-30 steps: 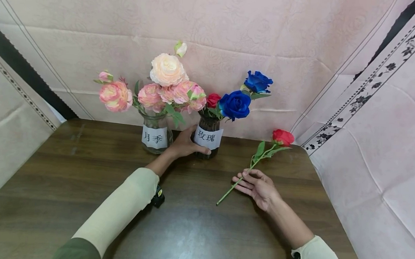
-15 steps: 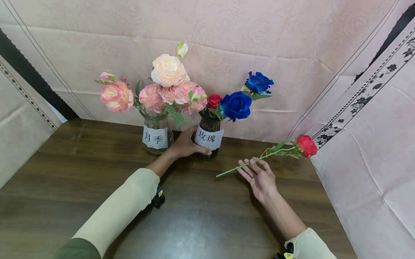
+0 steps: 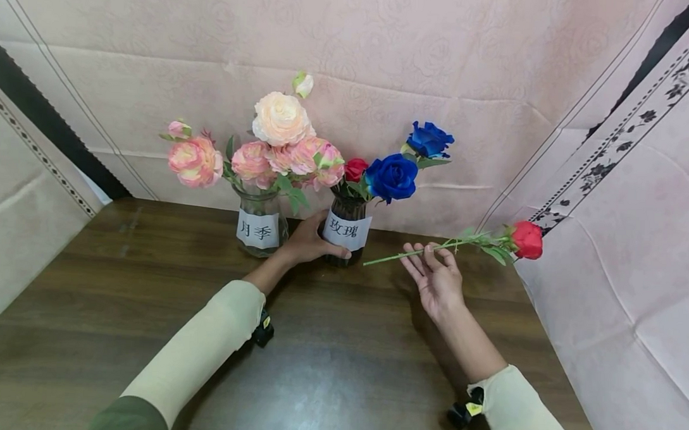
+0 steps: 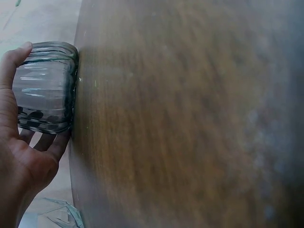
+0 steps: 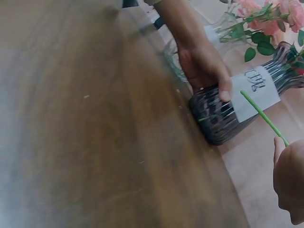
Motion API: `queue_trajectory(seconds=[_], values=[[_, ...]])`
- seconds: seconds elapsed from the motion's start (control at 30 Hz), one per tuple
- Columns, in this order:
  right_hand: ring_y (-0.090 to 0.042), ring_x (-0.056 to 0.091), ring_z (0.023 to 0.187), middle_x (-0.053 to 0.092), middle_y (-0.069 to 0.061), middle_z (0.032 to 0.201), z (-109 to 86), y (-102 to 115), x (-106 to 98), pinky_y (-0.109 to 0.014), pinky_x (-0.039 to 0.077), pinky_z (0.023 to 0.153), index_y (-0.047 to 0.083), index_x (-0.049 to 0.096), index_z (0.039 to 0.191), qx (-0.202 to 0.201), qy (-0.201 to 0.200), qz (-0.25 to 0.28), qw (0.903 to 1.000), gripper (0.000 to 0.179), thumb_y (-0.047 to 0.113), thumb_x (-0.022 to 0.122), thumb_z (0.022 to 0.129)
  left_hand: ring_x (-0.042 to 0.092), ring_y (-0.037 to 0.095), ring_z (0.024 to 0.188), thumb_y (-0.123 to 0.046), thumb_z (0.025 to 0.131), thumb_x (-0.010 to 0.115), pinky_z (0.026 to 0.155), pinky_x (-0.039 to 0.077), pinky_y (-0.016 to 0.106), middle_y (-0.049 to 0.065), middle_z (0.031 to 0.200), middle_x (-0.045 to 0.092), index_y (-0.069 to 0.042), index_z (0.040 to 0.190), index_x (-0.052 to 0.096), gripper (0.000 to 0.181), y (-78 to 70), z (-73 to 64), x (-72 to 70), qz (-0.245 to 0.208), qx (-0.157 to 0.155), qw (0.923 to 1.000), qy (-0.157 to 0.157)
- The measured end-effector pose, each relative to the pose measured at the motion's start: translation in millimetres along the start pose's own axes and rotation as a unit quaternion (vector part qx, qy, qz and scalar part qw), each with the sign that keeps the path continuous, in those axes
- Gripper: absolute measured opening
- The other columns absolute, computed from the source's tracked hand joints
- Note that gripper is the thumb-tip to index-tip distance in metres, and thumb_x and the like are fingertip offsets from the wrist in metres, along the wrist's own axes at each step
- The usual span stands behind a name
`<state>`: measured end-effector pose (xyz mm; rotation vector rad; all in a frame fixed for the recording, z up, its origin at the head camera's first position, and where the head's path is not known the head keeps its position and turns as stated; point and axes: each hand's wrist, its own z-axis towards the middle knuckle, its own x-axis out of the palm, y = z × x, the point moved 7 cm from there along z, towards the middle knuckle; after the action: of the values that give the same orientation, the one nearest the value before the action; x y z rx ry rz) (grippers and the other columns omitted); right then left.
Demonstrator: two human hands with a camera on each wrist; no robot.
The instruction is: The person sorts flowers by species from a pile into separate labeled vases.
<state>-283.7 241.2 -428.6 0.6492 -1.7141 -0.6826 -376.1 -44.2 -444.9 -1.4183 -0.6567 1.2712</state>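
Observation:
In the head view my left hand (image 3: 306, 241) grips the low part of a dark ribbed glass vase (image 3: 348, 207) with a white paper label, thumb across its front. That vase (image 4: 47, 90) also shows in the left wrist view, standing on the table. It holds two blue roses (image 3: 391, 177) and a red rose (image 3: 355, 170). My right hand (image 3: 440, 285) pinches the green stem of a single red rose (image 3: 527, 240) above the table. This rose lies nearly level, bloom to the right, with its stem end (image 5: 244, 94) pointing left towards the vase.
A clear glass vase (image 3: 258, 203) with a white label stands left of the dark one, full of pink and cream flowers (image 3: 282, 119). Patterned pale cloth (image 3: 385, 39) hangs behind and beside the brown wooden table (image 3: 327, 379).
My right hand has moved away from me and turned the rose from steeply slanted to nearly level, its bloom swinging right and its stem end rising in view. My left hand stays on the vase.

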Motion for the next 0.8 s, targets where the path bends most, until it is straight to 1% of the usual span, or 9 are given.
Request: queue_trajectory(seconds=[0.07, 0.3, 0.47, 0.6, 0.8], values=[[-0.026, 0.084, 0.116, 0.08, -0.007, 0.101, 1.0, 5.1, 4.1, -0.044, 0.069, 0.099, 0.011, 0.062, 0.109, -0.013, 0.003, 0.011, 0.9999, 0.009, 0.013, 0.056, 0.115, 0.066, 0.032, 0.14, -0.028, 0.078, 0.104, 0.127, 0.047, 0.058, 0.007, 0.148, 0.072, -0.02, 0.152, 0.062, 0.086, 0.1, -0.1, -0.3, -0.001, 0.001, 1.0, 0.0], [-0.028, 0.084, 0.117, 0.083, -0.008, 0.095, 1.9, 24.7, 20.4, -0.046, 0.066, 0.101, 0.012, 0.063, 0.105, -0.047, 0.017, 0.056, 0.9971, 0.006, 0.014, 0.064, 0.111, 0.066, 0.032, 0.139, -0.028, 0.077, 0.104, 0.127, 0.046, 0.058, 0.007, 0.146, 0.073, -0.02, 0.151, 0.062, 0.085, 1.2, -0.4, 0.1, -0.002, -0.003, 1.0, 0.001], [-0.028, 0.085, 0.11, 0.082, -0.009, 0.092, 0.5, 35.4, 35.0, -0.045, 0.07, 0.095, 0.01, 0.065, 0.101, -0.063, 0.03, 0.086, 0.9939, 0.011, 0.012, 0.063, 0.112, 0.065, 0.031, 0.14, -0.029, 0.078, 0.104, 0.128, 0.046, 0.057, 0.007, 0.147, 0.072, -0.019, 0.153, 0.061, 0.087, 2.3, -0.5, 0.4, 0.0, -0.01, 1.0, 0.002], [-0.028, 0.086, 0.105, 0.082, -0.011, 0.092, -1.2, 45.0, 48.3, -0.045, 0.071, 0.091, 0.01, 0.065, 0.102, -0.077, 0.041, 0.111, 0.99, 0.011, 0.011, 0.061, 0.113, 0.065, 0.032, 0.141, -0.028, 0.078, 0.104, 0.128, 0.045, 0.058, 0.007, 0.149, 0.071, -0.019, 0.153, 0.061, 0.087, 2.5, -0.2, 0.7, 0.0, -0.009, 1.0, 0.002], [-0.028, 0.085, 0.105, 0.082, -0.009, 0.095, -3.4, 58.1, 70.1, -0.045, 0.07, 0.095, 0.01, 0.063, 0.106, -0.105, 0.058, 0.112, 0.9864, 0.006, 0.012, 0.063, 0.112, 0.064, 0.032, 0.143, -0.028, 0.078, 0.104, 0.13, 0.043, 0.058, 0.007, 0.15, 0.071, -0.019, 0.152, 0.061, 0.086, 1.9, 0.3, 0.4, 0.002, -0.003, 1.0, 0.001]])
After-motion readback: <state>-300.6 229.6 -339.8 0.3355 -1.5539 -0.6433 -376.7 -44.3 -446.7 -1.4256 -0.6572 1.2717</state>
